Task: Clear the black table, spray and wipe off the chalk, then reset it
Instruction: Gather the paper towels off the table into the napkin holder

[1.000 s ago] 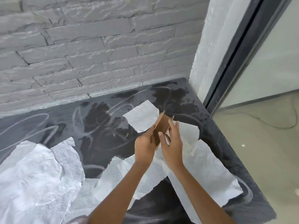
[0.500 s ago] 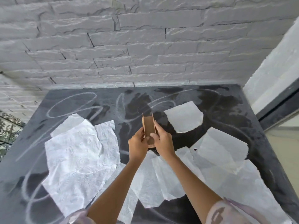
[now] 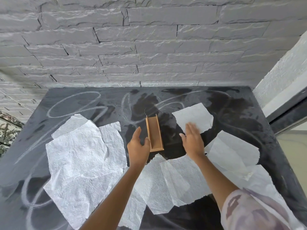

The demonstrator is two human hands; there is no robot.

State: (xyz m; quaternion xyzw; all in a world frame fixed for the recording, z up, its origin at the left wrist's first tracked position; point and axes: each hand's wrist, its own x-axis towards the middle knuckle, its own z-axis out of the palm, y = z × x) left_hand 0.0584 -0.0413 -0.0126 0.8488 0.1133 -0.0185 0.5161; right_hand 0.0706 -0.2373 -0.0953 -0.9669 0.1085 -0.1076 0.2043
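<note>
A small brown cardboard tray (image 3: 154,132) lies flat on the black table (image 3: 240,113), near its middle. My left hand (image 3: 137,149) is open just left of the tray, its thumb close to the tray's side. My right hand (image 3: 192,141) is open and blurred to the right of the tray, apart from it, with fingertips over the edge of a torn paper towel (image 3: 193,116). White chalk loops (image 3: 73,105) and wet dark smears cover the tabletop. Several torn paper towels lie spread on it, the largest (image 3: 83,160) at the left.
A grey stone-brick wall (image 3: 149,47) backs the table. A white pillar and dark door frame (image 3: 285,112) stand at the right. More paper towels (image 3: 232,150) cover the right and near side. Foliage shows beyond the left edge.
Both hands held the cardboard tray upright above the table; now it lies flat on the table and both hands have let go and opened, the right one moving to the right.
</note>
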